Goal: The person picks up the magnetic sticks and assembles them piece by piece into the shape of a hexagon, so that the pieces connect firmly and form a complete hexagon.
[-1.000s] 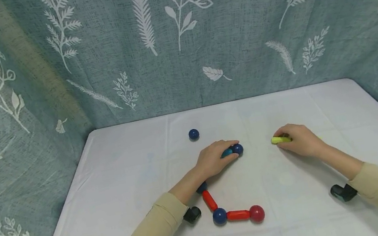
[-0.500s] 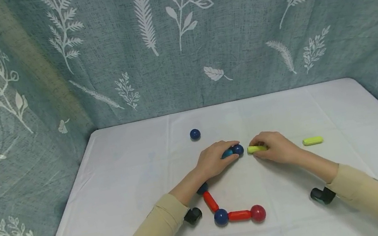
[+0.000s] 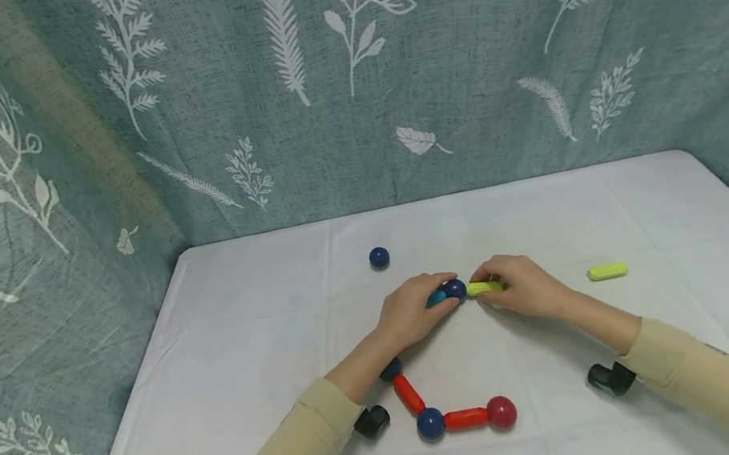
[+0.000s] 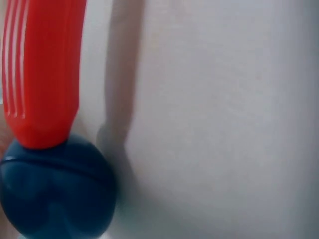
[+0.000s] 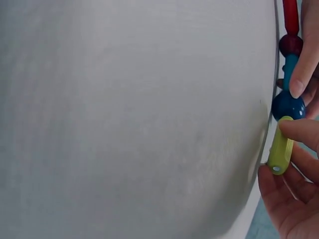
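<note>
My left hand (image 3: 415, 306) grips one end of a chain of magnetic rods and balls, its fingertips at a teal rod (image 3: 437, 297) and the dark blue ball (image 3: 454, 290). Between thumb and fingers, my right hand (image 3: 521, 285) pinches a yellow-green rod (image 5: 281, 152), one end right at that blue ball. In the right wrist view a dark red ball (image 5: 291, 45) sits on the teal rod's other end. Below my left forearm the chain shows red rods (image 3: 466, 419), blue balls (image 3: 431, 424) and a red end ball (image 3: 502, 412). My left hand and wrist hide its middle.
A loose dark blue ball (image 3: 379, 258) lies toward the back of the white-covered table (image 3: 259, 295). Another yellow-green rod (image 3: 608, 271) lies to the right of my right hand. A patterned curtain (image 3: 352, 156) hangs behind and to the left of the table.
My right hand has moved left with the yellow-green rod, whose end now meets the blue ball. The second yellow-green rod has come into full view. My left hand has kept its hold.
</note>
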A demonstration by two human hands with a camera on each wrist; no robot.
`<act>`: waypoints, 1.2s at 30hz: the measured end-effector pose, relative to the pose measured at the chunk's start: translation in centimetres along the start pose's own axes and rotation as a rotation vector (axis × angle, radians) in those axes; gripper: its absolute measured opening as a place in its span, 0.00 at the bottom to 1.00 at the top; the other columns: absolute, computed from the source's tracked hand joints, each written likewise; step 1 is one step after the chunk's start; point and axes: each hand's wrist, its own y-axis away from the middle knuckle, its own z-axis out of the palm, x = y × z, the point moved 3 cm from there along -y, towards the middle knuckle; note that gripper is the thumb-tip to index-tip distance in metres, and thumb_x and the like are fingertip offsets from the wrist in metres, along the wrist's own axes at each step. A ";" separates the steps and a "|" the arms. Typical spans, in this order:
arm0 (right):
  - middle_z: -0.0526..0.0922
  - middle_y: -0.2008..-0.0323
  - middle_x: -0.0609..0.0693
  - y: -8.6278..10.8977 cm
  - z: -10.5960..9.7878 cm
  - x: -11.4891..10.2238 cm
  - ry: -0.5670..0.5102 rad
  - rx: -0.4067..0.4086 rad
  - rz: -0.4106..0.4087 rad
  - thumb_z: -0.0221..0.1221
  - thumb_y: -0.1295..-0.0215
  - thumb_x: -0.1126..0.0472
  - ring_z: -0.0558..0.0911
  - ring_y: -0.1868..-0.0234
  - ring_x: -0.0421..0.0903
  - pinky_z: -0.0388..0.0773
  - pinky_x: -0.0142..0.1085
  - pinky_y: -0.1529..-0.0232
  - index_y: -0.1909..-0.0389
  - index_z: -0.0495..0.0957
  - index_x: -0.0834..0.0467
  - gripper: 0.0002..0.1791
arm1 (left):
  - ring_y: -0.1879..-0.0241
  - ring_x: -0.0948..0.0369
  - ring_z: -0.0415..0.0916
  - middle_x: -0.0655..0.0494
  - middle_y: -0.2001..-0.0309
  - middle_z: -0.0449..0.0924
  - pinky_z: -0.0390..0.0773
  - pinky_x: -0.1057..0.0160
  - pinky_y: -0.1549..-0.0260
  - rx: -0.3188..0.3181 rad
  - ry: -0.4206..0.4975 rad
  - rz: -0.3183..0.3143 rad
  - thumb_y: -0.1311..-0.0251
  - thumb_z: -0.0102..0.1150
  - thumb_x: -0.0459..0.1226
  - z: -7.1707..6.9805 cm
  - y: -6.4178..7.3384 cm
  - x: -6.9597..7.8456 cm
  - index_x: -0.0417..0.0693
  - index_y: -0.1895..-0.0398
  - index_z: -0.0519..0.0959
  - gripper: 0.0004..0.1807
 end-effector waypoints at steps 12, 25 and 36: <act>0.83 0.64 0.51 -0.3 0.4 -0.4 -0.045 0.016 0.000 0.66 0.39 0.65 0.81 0.64 0.45 0.80 0.39 0.61 0.56 0.82 0.63 0.12 | 0.51 0.57 0.78 0.52 0.49 0.81 0.78 0.56 0.54 0.062 -0.015 -0.084 0.34 0.60 0.46 -0.6 0.9 -0.4 0.52 0.39 0.76 0.22; 0.84 0.62 0.51 -1.8 1.6 -1.3 -0.111 -0.011 -0.076 0.65 0.38 0.65 0.82 0.62 0.45 0.81 0.39 0.58 0.57 0.82 0.62 0.09 | 0.46 0.56 0.73 0.53 0.48 0.78 0.75 0.56 0.47 0.013 -0.011 0.019 0.33 0.58 0.47 -1.0 1.2 -1.6 0.51 0.41 0.77 0.21; 0.85 0.60 0.51 -5.8 1.3 -1.3 -0.139 -0.025 0.056 0.58 0.30 0.56 0.82 0.57 0.49 0.78 0.45 0.55 0.54 0.83 0.59 0.12 | 0.49 0.57 0.74 0.55 0.52 0.80 0.76 0.56 0.51 0.048 0.041 -0.030 0.32 0.57 0.46 -1.1 1.4 -1.9 0.54 0.46 0.81 0.16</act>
